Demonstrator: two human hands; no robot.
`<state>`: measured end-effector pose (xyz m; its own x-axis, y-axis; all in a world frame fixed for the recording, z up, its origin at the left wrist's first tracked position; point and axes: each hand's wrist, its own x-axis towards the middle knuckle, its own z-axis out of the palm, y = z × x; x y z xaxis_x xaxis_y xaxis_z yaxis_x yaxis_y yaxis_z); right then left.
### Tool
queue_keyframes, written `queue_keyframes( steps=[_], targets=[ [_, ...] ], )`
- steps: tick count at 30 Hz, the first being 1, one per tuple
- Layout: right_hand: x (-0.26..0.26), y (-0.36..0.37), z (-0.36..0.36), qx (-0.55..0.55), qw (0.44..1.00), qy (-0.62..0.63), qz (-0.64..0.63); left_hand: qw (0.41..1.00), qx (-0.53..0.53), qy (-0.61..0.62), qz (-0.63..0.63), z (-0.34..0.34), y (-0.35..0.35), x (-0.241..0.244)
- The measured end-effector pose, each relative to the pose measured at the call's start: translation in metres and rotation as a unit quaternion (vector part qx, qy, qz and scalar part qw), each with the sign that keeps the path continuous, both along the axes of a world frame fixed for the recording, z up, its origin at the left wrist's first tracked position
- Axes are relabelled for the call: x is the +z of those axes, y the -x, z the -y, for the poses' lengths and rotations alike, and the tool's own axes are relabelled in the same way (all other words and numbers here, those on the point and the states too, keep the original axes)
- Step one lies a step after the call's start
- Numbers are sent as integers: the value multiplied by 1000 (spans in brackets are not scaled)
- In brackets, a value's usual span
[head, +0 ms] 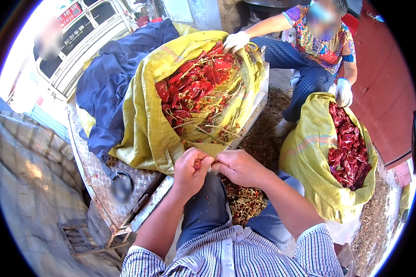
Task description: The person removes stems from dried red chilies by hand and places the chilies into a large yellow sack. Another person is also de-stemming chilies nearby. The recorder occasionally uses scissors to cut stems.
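My left hand (190,173) is closed around a dried red pepper (197,163), mostly hidden by the fingers. My right hand (241,168) pinches at the same piece, its fingertips against those of the left; which end it holds is hidden. Just beyond both hands lies an open yellow woven sack (142,121) on a metal platform. Red dried peppers (194,83) fill its far part, with loose stems (211,134) nearer to me. Cut stems and red bits (246,202) cover the ground between my knees.
Across from me sits a person (308,52) in white gloves, one hand on each sack. A second yellow sack (301,166), full of dark red peppers, stands at right. Black-handled scissors (116,176) lie on the metal platform (100,187). Blue cloth (121,72) covers the platform's far left.
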<state>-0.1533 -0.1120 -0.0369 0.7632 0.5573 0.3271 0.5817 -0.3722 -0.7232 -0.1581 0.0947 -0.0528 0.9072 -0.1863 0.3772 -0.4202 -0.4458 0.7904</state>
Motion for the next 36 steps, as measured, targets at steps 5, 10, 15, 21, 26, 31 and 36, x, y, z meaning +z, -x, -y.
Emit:
queue_keyframes(
  steps=[5, 10, 15, 21, 26, 31, 36],
  targets=[
    [-10, 1, 3, -41, 982, -170, 68, 867, -4, 447, -218, 44, 5, 0],
    [-39, -1, 21, -69, 965, -253, 16, 900, 11, 384, -206, 70, 2, 1],
    [-52, 9, 29, -67, 803, -491, -332, 983, 10, 10, 184, 91, -15, 15],
    [-66, -16, 74, -64, 604, -712, -354, 989, 63, 102, -89, 96, -19, 4],
    [-43, -18, 150, 44, 488, -848, -199, 971, 49, -193, -131, 80, -31, -25],
    [-40, 13, 223, 117, 317, -941, 11, 973, -16, -56, -222, 95, -40, -44],
    [-74, -4, 207, -71, 421, -899, -101, 953, -99, 98, -269, 180, -50, -9]
  ],
)
